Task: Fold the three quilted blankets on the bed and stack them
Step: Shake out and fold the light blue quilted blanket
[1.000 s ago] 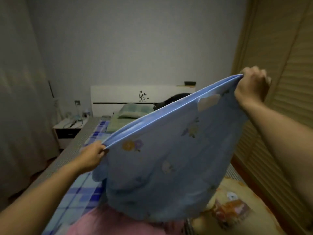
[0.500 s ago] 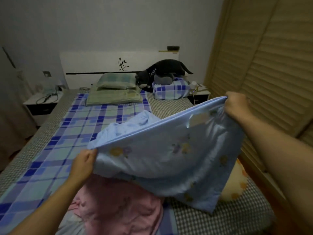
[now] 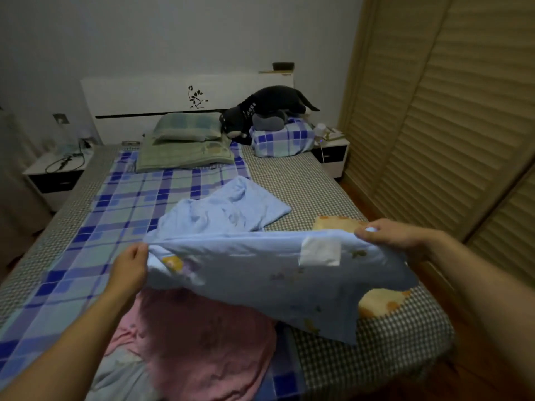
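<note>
A light blue quilted blanket point(image 3: 260, 270) with small flower prints and a white label is stretched between my hands over the bed. My left hand point(image 3: 130, 266) grips its left edge and my right hand point(image 3: 388, 237) grips its right edge. The far part of the blanket lies rumpled on the mattress. A pink blanket point(image 3: 202, 337) is crumpled below it near the foot of the bed. A yellow patterned blanket point(image 3: 379, 302) lies at the right, mostly hidden under the blue one.
The bed point(image 3: 376, 351) has a checked mattress and a blue plaid sheet point(image 3: 95, 227). Green pillows point(image 3: 185, 146), a plaid pillow point(image 3: 282, 138) and a black plush toy point(image 3: 266, 108) sit by the headboard. Nightstands point(image 3: 53, 172) flank the bed. A slatted wardrobe point(image 3: 448, 111) runs along the right.
Both hands have come down with the blue blanket from face height to just above the bed. Its far part now lies on the mattress, and the bed has come into view.
</note>
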